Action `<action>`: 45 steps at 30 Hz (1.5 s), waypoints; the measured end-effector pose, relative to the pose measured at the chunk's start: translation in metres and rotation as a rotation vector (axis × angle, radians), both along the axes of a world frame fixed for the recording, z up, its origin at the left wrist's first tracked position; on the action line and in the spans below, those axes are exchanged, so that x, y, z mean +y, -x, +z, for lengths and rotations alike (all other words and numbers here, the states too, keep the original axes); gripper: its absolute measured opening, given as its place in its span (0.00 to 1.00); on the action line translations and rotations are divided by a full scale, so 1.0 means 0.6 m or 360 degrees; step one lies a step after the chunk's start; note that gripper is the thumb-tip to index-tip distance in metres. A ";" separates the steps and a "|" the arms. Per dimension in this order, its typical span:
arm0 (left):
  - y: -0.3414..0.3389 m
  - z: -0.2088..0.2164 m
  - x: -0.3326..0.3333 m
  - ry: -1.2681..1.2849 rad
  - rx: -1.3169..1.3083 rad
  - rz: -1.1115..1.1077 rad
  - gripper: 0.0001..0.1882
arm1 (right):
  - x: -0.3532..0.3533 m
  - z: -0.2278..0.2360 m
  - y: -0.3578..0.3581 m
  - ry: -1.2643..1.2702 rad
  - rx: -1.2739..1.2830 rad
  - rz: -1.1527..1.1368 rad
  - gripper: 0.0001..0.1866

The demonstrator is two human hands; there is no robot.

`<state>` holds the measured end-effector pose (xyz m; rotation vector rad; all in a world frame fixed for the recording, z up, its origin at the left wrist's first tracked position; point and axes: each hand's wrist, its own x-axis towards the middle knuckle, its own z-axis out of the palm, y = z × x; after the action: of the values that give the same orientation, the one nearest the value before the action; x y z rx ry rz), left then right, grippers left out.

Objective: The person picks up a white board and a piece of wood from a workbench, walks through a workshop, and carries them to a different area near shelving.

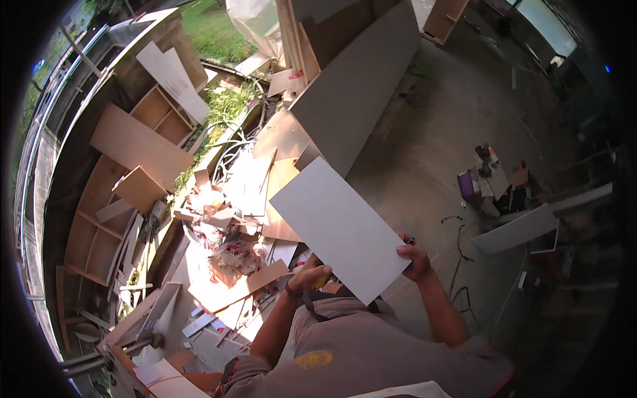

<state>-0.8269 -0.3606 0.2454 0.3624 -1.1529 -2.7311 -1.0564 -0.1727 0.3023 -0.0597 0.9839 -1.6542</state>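
Observation:
A white rectangular board (342,229) is held tilted in front of my body. My right hand (415,260) grips its right edge, thumb on top and fingers underneath. A small dark, blue-tipped object (412,241) sticks out by those fingers; its kind is unclear. My left hand (306,276) is closed beside the board's lower left edge, its thumb tip close to that edge. Something yellow (321,282) shows just under this hand, mostly hidden. Whether the left fingers touch the board's underside cannot be seen.
A large grey panel (358,86) leans beyond the board. Scrap wood and crumpled waste (229,245) are heaped to the left, near brown cabinet carcasses (103,219). On the concrete floor at right lie a dark cable (459,245), a tool pile (497,182) and a pale panel (517,231).

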 end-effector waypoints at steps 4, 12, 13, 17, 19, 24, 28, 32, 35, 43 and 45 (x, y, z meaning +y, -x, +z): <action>0.178 0.021 0.055 0.0252 -0.0245 -0.0383 0.34 | 0.105 -0.024 0.088 -0.0022 0.0168 -0.0339 0.07; 0.497 -0.002 0.066 0.0281 -0.0432 -0.0895 0.30 | 0.157 -0.046 0.223 -0.0362 -0.0489 -0.1079 0.09; 0.542 -0.035 0.060 0.0329 -0.0431 -0.0945 0.28 | 0.159 -0.068 0.251 -0.0375 -0.0476 -0.1114 0.10; 0.746 -0.102 0.026 0.0369 -0.0406 -0.1257 0.27 | 0.133 -0.086 0.407 -0.0465 -0.0533 -0.1368 0.11; 0.861 -0.039 0.034 0.0399 -0.0405 -0.1321 0.30 | 0.124 -0.093 0.504 -0.0425 -0.0540 -0.1459 0.11; 1.134 -0.005 0.024 0.0432 -0.0487 -0.1527 0.29 | 0.097 -0.032 0.720 -0.0379 -0.0467 -0.1707 0.12; 1.338 0.011 0.049 0.0453 -0.0625 -0.1552 0.28 | 0.084 0.012 0.903 -0.0314 -0.0354 -0.1859 0.12; 1.532 0.003 0.084 0.0113 -0.0608 -0.1373 0.27 | 0.091 -0.021 1.104 -0.0122 -0.0318 -0.1928 0.12; 1.705 -0.017 0.110 0.0228 -0.0724 -0.1228 0.27 | 0.096 -0.038 1.276 -0.0079 -0.0357 -0.1963 0.11; 2.170 -0.009 0.162 -0.0021 -0.1034 -0.0986 0.21 | 0.155 -0.020 1.776 -0.0657 -0.0179 -0.1570 0.12; 2.277 -0.014 0.173 -0.0214 -0.1050 -0.0858 0.19 | 0.184 -0.049 1.896 -0.0743 0.0085 -0.1414 0.16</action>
<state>-2.1933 -0.2569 0.2368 1.2014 -1.3610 -3.2793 -2.1937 -0.0621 0.2731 0.7454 1.5431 -2.1483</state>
